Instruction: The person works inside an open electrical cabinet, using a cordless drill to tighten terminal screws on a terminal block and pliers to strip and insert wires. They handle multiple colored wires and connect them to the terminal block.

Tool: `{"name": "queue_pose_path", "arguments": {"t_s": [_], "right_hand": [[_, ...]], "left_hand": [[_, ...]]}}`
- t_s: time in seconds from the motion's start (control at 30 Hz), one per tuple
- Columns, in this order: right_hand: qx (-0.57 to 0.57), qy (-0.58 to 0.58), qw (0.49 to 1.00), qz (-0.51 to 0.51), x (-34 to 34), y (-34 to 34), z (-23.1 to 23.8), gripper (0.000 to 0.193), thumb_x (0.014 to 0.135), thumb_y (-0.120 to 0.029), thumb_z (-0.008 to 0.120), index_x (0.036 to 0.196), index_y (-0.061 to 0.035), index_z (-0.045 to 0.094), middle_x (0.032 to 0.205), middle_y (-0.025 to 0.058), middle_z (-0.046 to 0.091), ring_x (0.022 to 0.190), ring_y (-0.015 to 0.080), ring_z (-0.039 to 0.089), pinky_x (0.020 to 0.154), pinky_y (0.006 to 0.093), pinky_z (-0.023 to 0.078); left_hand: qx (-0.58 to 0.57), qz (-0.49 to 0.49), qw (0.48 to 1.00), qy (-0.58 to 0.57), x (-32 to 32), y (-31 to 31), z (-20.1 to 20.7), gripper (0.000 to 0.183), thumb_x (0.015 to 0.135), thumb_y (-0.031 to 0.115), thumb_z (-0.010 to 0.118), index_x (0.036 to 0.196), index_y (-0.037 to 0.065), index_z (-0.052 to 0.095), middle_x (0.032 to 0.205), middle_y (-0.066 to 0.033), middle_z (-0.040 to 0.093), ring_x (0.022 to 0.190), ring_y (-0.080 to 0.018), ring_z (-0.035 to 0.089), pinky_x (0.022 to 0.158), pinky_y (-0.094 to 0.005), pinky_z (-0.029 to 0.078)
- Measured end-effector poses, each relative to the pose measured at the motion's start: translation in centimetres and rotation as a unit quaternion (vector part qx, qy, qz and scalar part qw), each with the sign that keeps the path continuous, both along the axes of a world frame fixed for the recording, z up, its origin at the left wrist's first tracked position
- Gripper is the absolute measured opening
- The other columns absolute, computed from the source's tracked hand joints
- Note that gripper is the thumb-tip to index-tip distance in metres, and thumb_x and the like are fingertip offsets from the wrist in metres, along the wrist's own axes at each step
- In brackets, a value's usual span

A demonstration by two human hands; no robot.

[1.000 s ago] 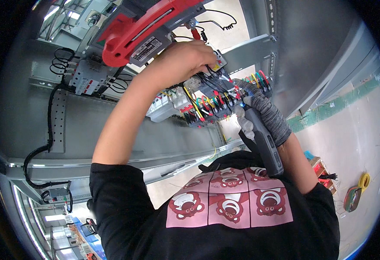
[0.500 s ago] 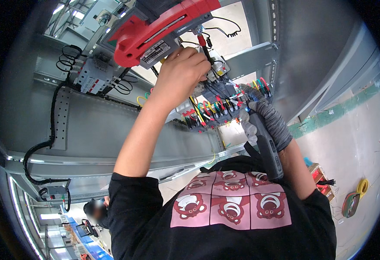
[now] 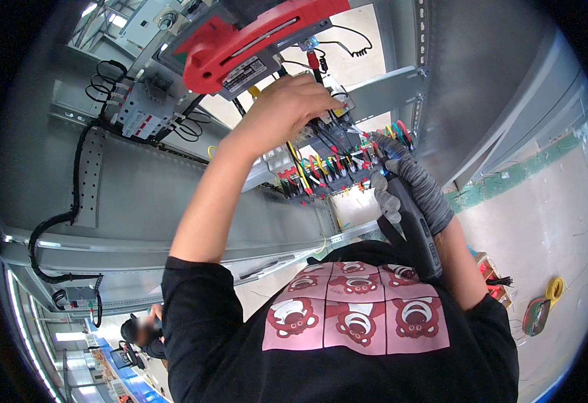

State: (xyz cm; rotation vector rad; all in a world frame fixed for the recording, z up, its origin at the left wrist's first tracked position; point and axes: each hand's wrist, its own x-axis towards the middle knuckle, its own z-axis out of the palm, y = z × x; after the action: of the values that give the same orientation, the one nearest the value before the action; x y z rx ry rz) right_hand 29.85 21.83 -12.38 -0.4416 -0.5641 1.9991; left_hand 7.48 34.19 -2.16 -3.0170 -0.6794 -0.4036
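Observation:
My bare left hand (image 3: 286, 111) reaches over the black wires below a red-and-grey switch unit (image 3: 254, 47). Its index finger stretches right, close to a small white-and-yellow component (image 3: 339, 106); the thumb is mostly hidden, and I see nothing held. In a grey knitted glove, my right hand (image 3: 415, 185) is wrapped round a dark cordless screwdriver (image 3: 416, 235), its front end pointing up at a row of terminal blocks (image 3: 334, 176). Red, yellow, green and black wires (image 3: 314, 161) plug into this row. The screwdriver's tip is too small to make out.
Grey metal cabinet walls (image 3: 153, 195) surround the work. On the left sits a breaker block (image 3: 145, 117) with a black cable bundle (image 3: 76, 181). To the right, a box of red parts (image 3: 492, 275) and a yellow coil (image 3: 554, 289) lie on the floor. Another person (image 3: 143, 336) is far left.
My left hand has shifted slightly and its fingers stretch further right over the wires. My right hand keeps the screwdriver in nearly the same place. The view has shifted a little.

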Motion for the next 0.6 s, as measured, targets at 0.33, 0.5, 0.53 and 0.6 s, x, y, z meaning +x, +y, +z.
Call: {"name": "queue_pose_path", "arguments": {"t_s": [0.33, 0.5, 0.53, 0.6], "right_hand": [[-0.071, -0.001, 0.997, 0.011, 1.0, -0.4, -0.1, 0.048, 0.095, -0.021, 0.050, 0.140, -0.0139, 0.034, 0.077, 0.0103, 0.056, 0.045, 0.0158, 0.052, 0.034, 0.0277, 0.043], [-0.041, 0.025, 0.999, 0.004, 0.5, -0.4, -0.5, 0.056, 0.092, -0.016, 0.050, 0.145, -0.0167, 0.031, 0.076, 0.0108, 0.057, 0.045, 0.0166, 0.052, 0.036, 0.0275, 0.043], [-0.052, 0.020, 0.998, 0.000, 0.4, -0.4, -0.2, 0.057, 0.090, -0.014, 0.050, 0.145, -0.0161, 0.032, 0.077, 0.0119, 0.058, 0.044, 0.0170, 0.052, 0.036, 0.0276, 0.043], [-0.050, 0.004, 0.999, -0.010, 0.4, -0.3, -0.1, 0.057, 0.090, -0.015, 0.050, 0.144, -0.0154, 0.033, 0.078, 0.0121, 0.058, 0.044, 0.0171, 0.051, 0.037, 0.0278, 0.044]], "left_hand": [[-0.135, -0.033, 0.989, 0.051, 1.0, 1.2, 0.3, 0.012, 0.084, 0.014, 0.064, 0.094, 0.007, 0.065, 0.092, -0.0074, 0.067, 0.083, -0.0278, 0.063, 0.072, -0.0381, 0.049], [-0.137, 0.002, 0.990, 0.042, 1.0, 0.9, 0.7, 0.012, 0.082, 0.011, 0.066, 0.089, 0.003, 0.060, 0.084, -0.0094, 0.063, 0.078, -0.0289, 0.062, 0.067, -0.0366, 0.048], [-0.106, -0.005, 0.994, 0.034, 0.9, 0.6, 0.4, 0.012, 0.083, 0.012, 0.065, 0.089, 0.004, 0.059, 0.084, -0.0089, 0.062, 0.078, -0.0292, 0.062, 0.067, -0.0380, 0.048], [-0.039, -0.024, 0.999, 0.028, 0.6, 0.0, -0.1, 0.012, 0.083, 0.014, 0.065, 0.090, 0.006, 0.059, 0.085, -0.0077, 0.062, 0.079, -0.0290, 0.061, 0.068, -0.0386, 0.048]]}}
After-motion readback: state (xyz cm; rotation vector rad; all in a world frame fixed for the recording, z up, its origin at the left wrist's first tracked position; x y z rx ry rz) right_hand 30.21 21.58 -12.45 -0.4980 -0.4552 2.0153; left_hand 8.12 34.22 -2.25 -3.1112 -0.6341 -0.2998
